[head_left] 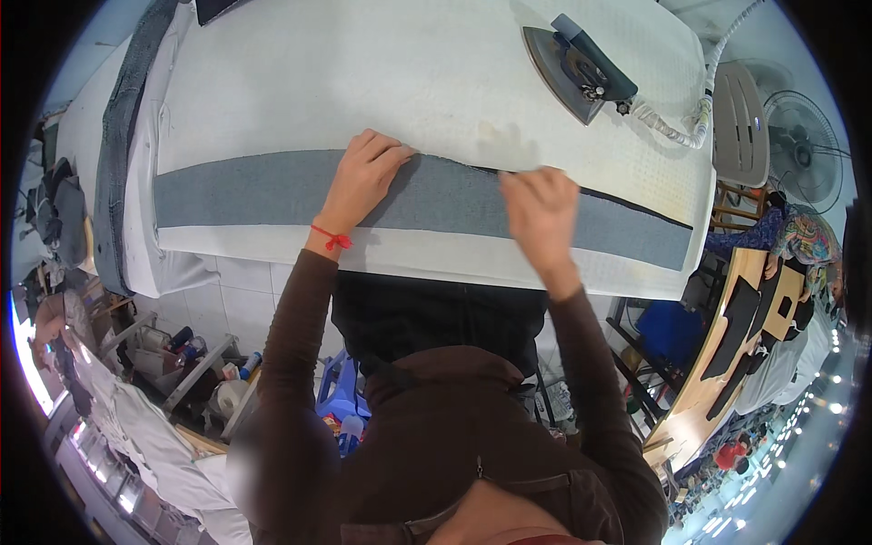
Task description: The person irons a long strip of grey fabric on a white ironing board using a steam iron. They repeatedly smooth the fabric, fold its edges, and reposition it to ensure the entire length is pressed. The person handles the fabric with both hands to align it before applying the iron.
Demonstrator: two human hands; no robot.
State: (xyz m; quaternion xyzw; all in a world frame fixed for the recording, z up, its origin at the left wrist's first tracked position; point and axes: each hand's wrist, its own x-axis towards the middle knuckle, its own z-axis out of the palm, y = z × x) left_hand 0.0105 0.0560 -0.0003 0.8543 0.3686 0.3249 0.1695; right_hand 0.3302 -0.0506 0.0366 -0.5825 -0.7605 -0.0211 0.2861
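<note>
A long grey fabric strip point(272, 193) lies across the white padded ironing table point(363, 77) in front of me. My left hand point(365, 177) rests on the strip, its fingers pinched at the far edge left of the middle. Along that far edge to the right runs a thin black band point(636, 207). My right hand point(542, 211), a little blurred, has its fingers closed on the edge where the black band shows. The fingertips of both hands partly hide what they pinch.
An iron point(581, 68) with a wrapped hose point(677, 136) sits at the far right of the table. Dark cloth point(123, 163) hangs along the left edge. Beyond the right side are a chair point(740, 123), a fan point(802, 150) and a wooden table point(704, 391) with black pieces, a person beside it.
</note>
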